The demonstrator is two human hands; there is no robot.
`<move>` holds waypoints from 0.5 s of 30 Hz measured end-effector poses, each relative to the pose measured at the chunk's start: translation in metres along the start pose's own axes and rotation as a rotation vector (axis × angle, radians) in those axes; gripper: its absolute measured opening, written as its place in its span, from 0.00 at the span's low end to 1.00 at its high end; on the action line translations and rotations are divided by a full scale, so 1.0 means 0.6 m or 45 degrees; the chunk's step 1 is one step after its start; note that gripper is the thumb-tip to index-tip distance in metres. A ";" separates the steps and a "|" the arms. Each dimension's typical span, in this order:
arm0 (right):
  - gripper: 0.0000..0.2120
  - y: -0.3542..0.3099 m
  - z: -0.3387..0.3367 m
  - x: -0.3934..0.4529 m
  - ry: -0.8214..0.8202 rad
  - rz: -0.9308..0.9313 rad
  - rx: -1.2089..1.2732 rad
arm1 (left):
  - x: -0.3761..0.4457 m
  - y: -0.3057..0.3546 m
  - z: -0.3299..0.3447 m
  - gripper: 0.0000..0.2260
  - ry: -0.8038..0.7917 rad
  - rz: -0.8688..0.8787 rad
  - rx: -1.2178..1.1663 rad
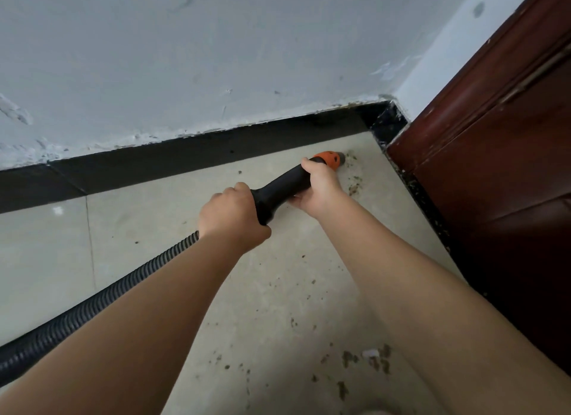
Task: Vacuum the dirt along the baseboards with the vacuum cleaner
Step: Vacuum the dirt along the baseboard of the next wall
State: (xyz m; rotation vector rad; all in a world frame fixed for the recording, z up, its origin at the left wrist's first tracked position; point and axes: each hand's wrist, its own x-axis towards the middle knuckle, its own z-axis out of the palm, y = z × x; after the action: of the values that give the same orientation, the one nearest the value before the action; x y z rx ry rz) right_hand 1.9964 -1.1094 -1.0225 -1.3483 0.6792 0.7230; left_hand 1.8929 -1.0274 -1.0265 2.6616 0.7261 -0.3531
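We hold the black vacuum handle (282, 187) with both hands. Our left hand (230, 217) wraps tight round the back end, where the bumpy black hose (102, 297) joins on. Our right hand (321, 186) curls round the front part, just behind the orange tip (329, 159). The tip sits low on the pale floor tiles (154, 229), in the corner near the black baseboard (191, 155) and the dark red door (500, 155). Brown bits of dirt (352, 175) lie right beside the tip, maybe touching it; it is hard to see. More dirt crumbs (367, 360) lie closer to us. The wall (216, 53) above is grey and scuffed.
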 end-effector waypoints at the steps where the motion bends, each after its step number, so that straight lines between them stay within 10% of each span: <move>1: 0.22 -0.005 -0.008 0.004 0.008 -0.003 0.004 | 0.003 0.012 0.004 0.19 -0.005 0.001 -0.004; 15: 0.22 -0.052 -0.065 0.035 0.069 -0.017 0.028 | 0.020 0.091 0.041 0.20 0.050 0.028 -0.132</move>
State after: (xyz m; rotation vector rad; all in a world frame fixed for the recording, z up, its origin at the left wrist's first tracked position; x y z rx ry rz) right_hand 2.0330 -1.1491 -1.0239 -1.3553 0.7184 0.6684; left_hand 1.9284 -1.0756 -1.0378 2.5835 0.7073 -0.2511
